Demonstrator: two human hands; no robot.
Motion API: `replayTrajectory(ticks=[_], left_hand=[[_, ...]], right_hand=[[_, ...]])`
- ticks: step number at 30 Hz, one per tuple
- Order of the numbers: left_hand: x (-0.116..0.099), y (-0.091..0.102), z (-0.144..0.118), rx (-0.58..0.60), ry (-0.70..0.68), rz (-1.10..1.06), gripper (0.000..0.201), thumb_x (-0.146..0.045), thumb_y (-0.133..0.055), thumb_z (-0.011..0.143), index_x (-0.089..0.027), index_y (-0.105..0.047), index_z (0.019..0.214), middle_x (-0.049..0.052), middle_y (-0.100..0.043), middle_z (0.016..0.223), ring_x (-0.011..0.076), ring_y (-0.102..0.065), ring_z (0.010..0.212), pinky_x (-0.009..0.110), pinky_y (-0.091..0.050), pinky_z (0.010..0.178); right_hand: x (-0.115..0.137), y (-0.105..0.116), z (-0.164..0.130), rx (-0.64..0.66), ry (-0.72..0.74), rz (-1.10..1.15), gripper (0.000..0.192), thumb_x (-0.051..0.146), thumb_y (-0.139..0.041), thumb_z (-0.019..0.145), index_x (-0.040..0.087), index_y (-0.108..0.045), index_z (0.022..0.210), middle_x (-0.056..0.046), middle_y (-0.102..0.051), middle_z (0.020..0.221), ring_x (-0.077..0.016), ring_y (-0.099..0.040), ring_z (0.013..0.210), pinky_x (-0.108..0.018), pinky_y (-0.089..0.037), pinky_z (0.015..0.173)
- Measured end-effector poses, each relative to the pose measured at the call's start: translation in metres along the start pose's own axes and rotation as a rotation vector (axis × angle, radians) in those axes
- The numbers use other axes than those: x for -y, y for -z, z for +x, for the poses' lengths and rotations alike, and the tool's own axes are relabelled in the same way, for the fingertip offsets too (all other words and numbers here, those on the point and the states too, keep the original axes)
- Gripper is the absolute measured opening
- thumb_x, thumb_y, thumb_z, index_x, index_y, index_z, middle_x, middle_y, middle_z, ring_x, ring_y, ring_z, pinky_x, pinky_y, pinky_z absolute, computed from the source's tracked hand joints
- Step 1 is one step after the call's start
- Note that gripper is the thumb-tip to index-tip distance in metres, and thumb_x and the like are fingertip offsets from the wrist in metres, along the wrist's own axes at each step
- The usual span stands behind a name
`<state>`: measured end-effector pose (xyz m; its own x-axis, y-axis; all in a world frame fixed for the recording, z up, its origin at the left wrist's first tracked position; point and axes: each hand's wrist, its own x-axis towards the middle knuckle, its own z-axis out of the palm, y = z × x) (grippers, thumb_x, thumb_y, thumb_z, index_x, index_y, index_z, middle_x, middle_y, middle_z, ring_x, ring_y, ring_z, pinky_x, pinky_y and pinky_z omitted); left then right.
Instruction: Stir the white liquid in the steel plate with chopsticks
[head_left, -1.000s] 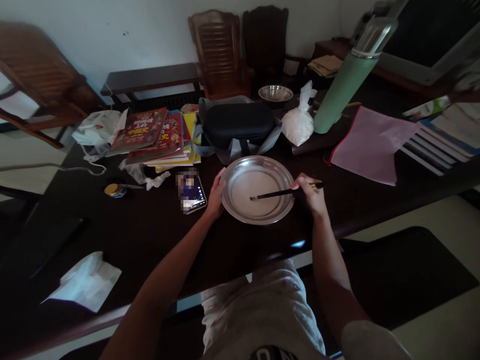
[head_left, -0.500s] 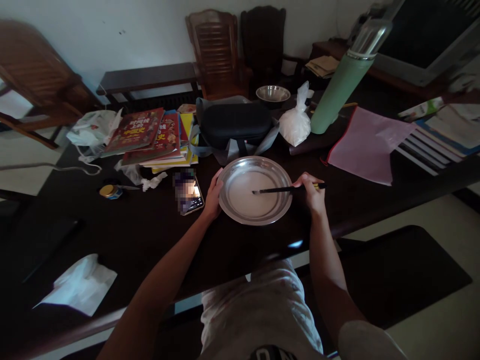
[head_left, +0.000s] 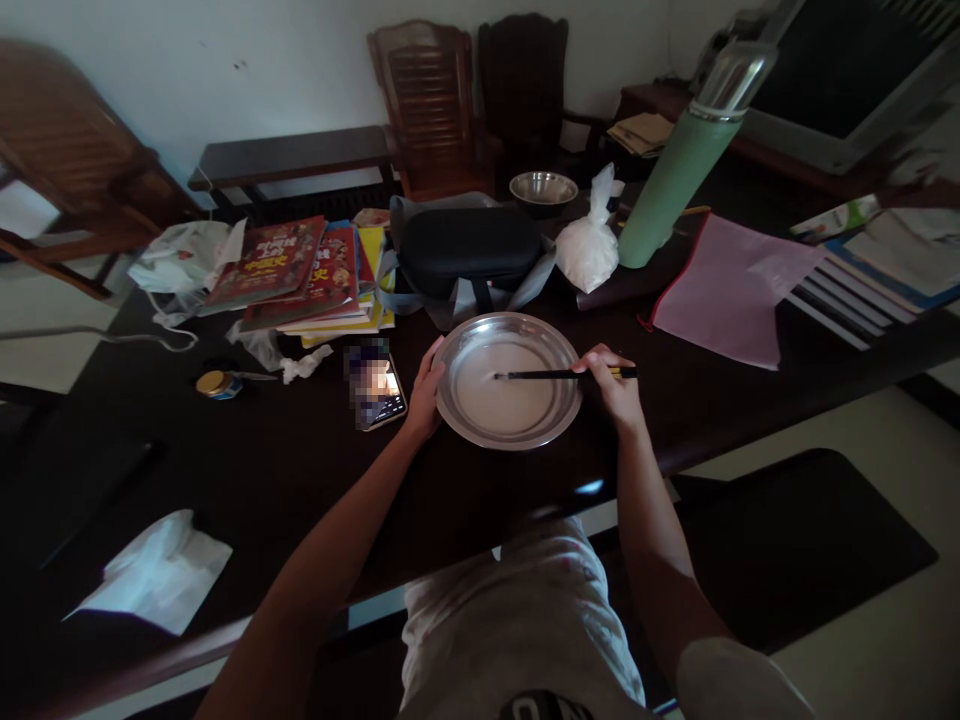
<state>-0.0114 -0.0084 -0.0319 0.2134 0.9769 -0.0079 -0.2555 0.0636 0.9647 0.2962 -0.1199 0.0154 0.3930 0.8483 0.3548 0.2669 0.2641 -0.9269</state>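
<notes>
A shallow metal bowl with cloudy whitish liquid inside sits on the dark table in front of me. My left hand grips the bowl's left rim. Dark chopsticks are pinched in my right hand at the bowl's right side; whether it is one stick or a pair is hard to tell. Their tips dip into the liquid left of the bowl's middle. Just beyond the bowl stands a tied clear bag of white powder. A lit phone lies close to my left hand.
A black case, a tilted-looking green thermos and another metal bowl stand behind. Books, a small jar and crumpled tissue are at left. A pink mesh pouch lies right; a paper sheet lies near left.
My right hand has shifted slightly left, and the chopstick tips have moved left through the liquid. My left hand keeps its hold on the bowl.
</notes>
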Motion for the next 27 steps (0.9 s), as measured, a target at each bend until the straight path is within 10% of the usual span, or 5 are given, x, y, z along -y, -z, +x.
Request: replayTrajectory(ticks=[27], left_hand=[[-0.0011,-0.0007,-0.0003,0.0,-0.017,0.018,0.074,-0.07,-0.085,0.083,-0.03,-0.07,0.143,0.013,-0.071,0.157,0.0444,-0.058,0.155,0.06,-0.05,0.126]], right_hand=[[-0.0002,-0.0004,0.0013,0.008,-0.01,-0.002,0.059,0.083,-0.075,0.086,0.029,-0.077,0.062,-0.003,-0.077,0.071,-0.0243,-0.07,0.076,-0.043,-0.056,0.082]])
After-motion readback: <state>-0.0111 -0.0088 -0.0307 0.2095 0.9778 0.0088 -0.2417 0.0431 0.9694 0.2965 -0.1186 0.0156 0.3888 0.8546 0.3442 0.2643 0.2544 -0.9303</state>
